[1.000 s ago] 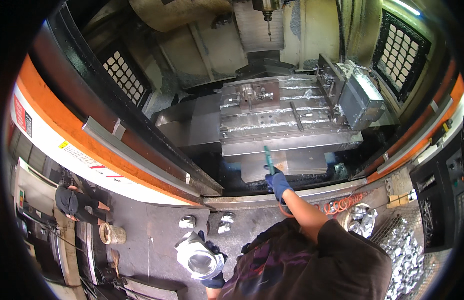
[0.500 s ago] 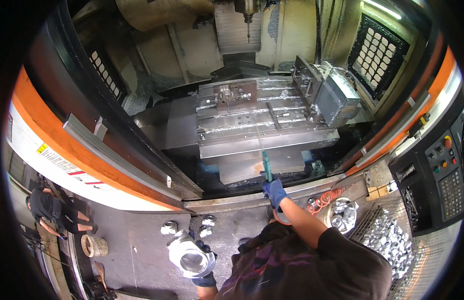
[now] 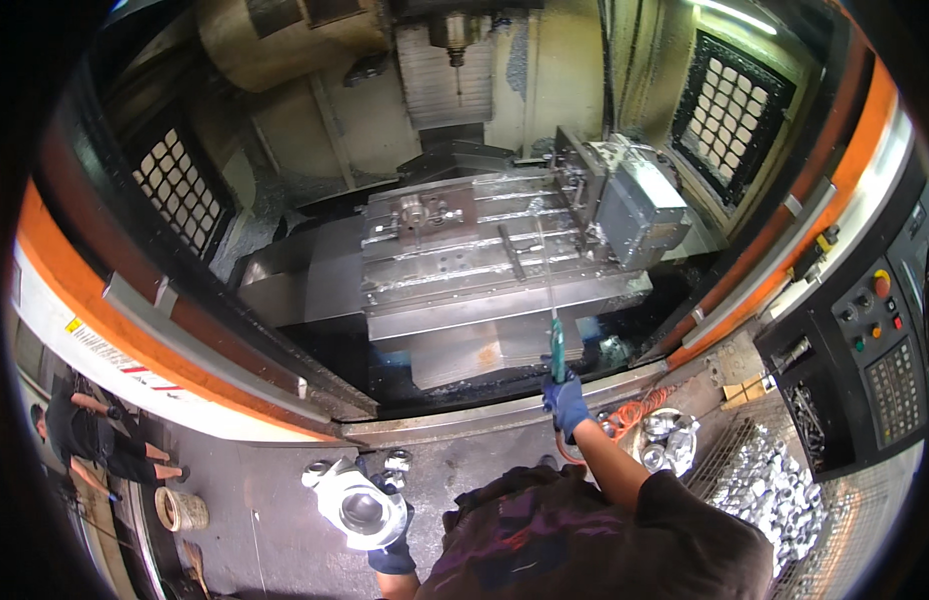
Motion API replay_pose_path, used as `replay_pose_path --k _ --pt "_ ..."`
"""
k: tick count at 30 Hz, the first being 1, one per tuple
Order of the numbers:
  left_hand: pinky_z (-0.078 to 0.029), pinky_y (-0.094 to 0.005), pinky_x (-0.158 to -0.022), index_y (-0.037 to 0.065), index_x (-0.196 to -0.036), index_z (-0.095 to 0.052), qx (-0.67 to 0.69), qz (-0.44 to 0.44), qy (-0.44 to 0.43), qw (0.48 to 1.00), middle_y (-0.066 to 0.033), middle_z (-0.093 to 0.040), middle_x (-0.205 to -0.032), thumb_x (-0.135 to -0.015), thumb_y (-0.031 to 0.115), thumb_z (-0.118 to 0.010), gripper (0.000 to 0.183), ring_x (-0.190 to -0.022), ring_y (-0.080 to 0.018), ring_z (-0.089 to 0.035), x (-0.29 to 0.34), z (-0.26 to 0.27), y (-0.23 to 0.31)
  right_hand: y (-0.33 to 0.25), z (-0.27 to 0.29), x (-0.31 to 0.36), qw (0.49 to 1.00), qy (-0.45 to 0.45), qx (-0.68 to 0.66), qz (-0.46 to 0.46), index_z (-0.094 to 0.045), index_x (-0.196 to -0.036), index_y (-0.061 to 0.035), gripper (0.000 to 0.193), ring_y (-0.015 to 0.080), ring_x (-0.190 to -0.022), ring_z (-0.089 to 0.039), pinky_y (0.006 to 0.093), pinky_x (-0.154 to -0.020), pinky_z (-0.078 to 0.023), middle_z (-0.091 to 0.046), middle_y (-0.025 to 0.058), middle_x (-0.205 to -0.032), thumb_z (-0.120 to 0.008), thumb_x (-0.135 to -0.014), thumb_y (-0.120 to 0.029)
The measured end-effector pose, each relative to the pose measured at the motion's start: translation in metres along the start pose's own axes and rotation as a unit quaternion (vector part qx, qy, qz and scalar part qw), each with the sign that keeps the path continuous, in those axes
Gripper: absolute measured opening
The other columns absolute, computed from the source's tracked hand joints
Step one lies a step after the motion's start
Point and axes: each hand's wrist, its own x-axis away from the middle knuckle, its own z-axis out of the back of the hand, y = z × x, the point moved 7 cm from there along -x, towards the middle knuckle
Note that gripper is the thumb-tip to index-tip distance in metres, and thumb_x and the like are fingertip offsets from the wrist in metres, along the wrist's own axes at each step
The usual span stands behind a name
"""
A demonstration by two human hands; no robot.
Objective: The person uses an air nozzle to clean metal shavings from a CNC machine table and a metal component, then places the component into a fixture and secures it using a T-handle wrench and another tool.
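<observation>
My right hand (image 3: 568, 402), in a blue glove, is closed round a green air blow gun (image 3: 558, 350) at the front sill of a machining centre. Its long thin nozzle points forward over the slotted machine table (image 3: 435, 318). On that table's left part a metal fixture (image 3: 420, 215) is mounted. Low at the left, my gloved left hand (image 3: 393, 552) grips a bulky silver metal casting (image 3: 333, 492) with a large round opening; the casting covers part of the fingers. Smaller metal parts (image 3: 396, 464) lie just beyond the casting.
A grey block unit (image 3: 645, 212) stands on the table's right, and a spindle (image 3: 457, 45) hangs above. At right are a control panel (image 3: 890, 385), a wire basket (image 3: 720, 470) of metal pieces and an orange coiled hose (image 3: 635, 412). Another person (image 3: 95, 435) stands far left near a bucket (image 3: 182, 510).
The machine has shifted left in view. Relative to the table, my right hand and the blow gun have moved right. My left hand still holds the casting. The other person has changed posture.
</observation>
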Motion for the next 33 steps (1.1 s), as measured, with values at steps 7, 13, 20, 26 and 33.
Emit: replay_pose_path --k 7,13,20,26,33 --pt "-0.043 -0.0349 -0.095 0.004 -0.129 -0.042 0.048 0.014 -0.046 0.998 -0.0119 -0.053 -0.122 -0.076 0.018 -0.067 0.06 -0.109 -0.023 -0.055 0.011 -0.058 0.055 -0.053 0.084 -0.053 0.998 0.05 -0.01 0.04 -0.063 -0.117 -0.0189 0.037 0.0088 -0.041 -0.04 0.0272 -0.036 -0.034 -0.045 -0.0028 -0.054 -0.057 -0.085 -0.002" --pt "-0.043 -0.0361 -0.096 0.004 -0.13 -0.042 0.122 0.061 -0.102 0.985 -0.0122 -0.053 -0.123 -0.078 0.019 -0.066 0.059 -0.11 -0.0237 -0.054 0.036 -0.118 0.099 -0.044 0.116 -0.07 1.0 -0.004 -0.009 -0.024 -0.06 -0.122 -0.0173 0.044 0.0097 -0.043 -0.038 0.0282 -0.038 -0.035 -0.044 -0.0026 -0.058 -0.057 -0.082 0.0" --pt "-0.044 -0.0374 -0.097 0.004 -0.131 -0.042 0.349 0.228 -0.155 0.895 -0.0124 -0.053 -0.124 -0.08 0.022 -0.065 0.058 -0.111 -0.0246 -0.054 0.059 -0.187 0.137 -0.097 0.135 -0.112 0.999 0.024 0.016 0.033 -0.059 -0.106 -0.0134 0.027 0.0135 -0.042 -0.046 0.0312 -0.037 -0.038 -0.049 0.0016 -0.056 -0.062 -0.08 -0.005" --pt "-0.044 -0.0385 -0.098 0.005 -0.132 -0.043 0.586 0.411 -0.18 0.675 -0.0126 -0.053 -0.125 -0.082 0.024 -0.065 0.058 -0.113 -0.0254 -0.054 0.072 -0.233 0.146 -0.095 0.138 -0.125 0.999 -0.009 -0.028 -0.03 -0.058 -0.098 -0.01 0.02 0.016 -0.041 -0.048 0.0323 -0.035 -0.038 -0.052 0.0037 -0.059 -0.063 -0.081 -0.001" --pt "-0.044 -0.0399 -0.099 0.005 -0.133 -0.043 0.735 0.481 -0.178 0.444 -0.0129 -0.054 -0.126 -0.084 0.026 -0.064 0.057 -0.114 -0.0263 -0.054 0.047 -0.276 0.149 -0.084 0.144 -0.14 0.995 -0.048 -0.068 -0.053 -0.055 -0.082 -0.0109 0.007 0.0117 -0.041 -0.04 0.0282 -0.037 -0.034 -0.048 -0.0008 -0.057 -0.061 -0.085 -0.01"
